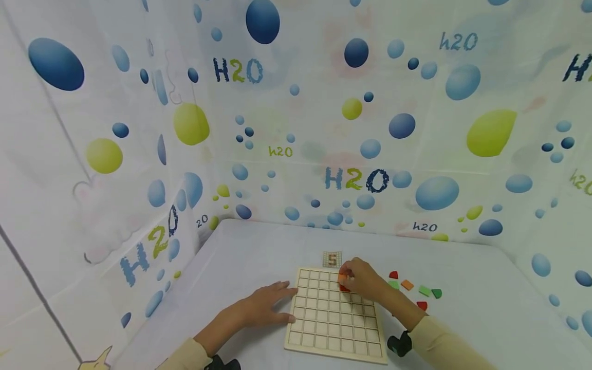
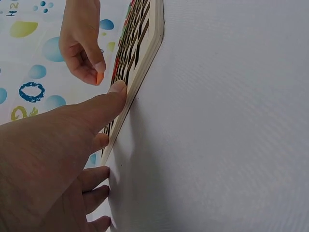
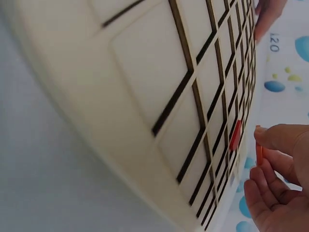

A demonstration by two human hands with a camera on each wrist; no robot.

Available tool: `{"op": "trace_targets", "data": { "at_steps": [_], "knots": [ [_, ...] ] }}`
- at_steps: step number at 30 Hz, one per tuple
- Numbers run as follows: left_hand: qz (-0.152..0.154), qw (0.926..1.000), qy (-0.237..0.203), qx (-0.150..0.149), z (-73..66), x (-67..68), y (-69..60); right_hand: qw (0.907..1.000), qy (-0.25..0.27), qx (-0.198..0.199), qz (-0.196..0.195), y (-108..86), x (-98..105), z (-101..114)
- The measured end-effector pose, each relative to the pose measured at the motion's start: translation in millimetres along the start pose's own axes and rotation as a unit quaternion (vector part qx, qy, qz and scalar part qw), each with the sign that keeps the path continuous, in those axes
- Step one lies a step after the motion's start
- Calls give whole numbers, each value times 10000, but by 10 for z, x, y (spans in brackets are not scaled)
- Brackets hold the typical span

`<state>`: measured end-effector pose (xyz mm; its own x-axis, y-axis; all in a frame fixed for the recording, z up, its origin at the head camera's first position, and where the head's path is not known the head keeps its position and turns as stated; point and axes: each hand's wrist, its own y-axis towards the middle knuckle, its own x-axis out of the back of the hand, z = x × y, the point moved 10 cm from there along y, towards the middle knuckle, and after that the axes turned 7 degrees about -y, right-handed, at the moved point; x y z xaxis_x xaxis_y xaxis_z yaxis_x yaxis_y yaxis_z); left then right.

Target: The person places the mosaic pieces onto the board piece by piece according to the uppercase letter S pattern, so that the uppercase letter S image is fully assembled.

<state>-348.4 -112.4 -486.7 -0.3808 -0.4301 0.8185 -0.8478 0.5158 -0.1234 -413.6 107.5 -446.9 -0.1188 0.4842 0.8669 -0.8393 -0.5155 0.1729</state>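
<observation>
A pale wooden grid board (image 1: 320,325) lies on the white table, its square cells divided by raised strips. My right hand (image 1: 363,279) pinches an orange tile (image 3: 259,145) between thumb and fingers, just above the board's far edge. Close below it a red tile (image 3: 235,135) sits in one of the cells. My left hand (image 1: 265,307) rests at the board's left side with its fingers spread; in the left wrist view the thumb of that hand (image 2: 63,145) touches the board's edge.
Loose tiles lie right of the board: an orange tile (image 1: 407,284), a green tile (image 1: 425,291), a dark green rounded tile (image 1: 437,293), red rounded tiles (image 1: 422,306) and others. A small pattern card (image 1: 332,259) lies beyond the board. A printed curtain (image 1: 296,128) stands behind the table.
</observation>
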Motion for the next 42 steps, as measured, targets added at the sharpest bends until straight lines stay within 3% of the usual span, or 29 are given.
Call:
{"op": "trace_targets", "data": {
  "at_steps": [7, 15, 22, 36, 42],
  "knots": [
    [-5, 10000, 27, 30, -6, 4, 10, 9994, 115, -18, 329, 69, -116, 88],
    [-13, 10000, 68, 63, 26, -23, 35, 9982, 14, 317, 504, 84, -222, 163],
    [-5, 9999, 46, 119, 52, -37, 48, 9976, 185, 225, 625, 68, -256, 146],
    [14, 9999, 90, 124, 68, -46, 51, 9983, 160, 212, 511, 29, -223, 180],
    [-28, 9999, 117, 75, 61, -31, 52, 9980, 0, 458, 438, 6, -167, 187]
  ]
}}
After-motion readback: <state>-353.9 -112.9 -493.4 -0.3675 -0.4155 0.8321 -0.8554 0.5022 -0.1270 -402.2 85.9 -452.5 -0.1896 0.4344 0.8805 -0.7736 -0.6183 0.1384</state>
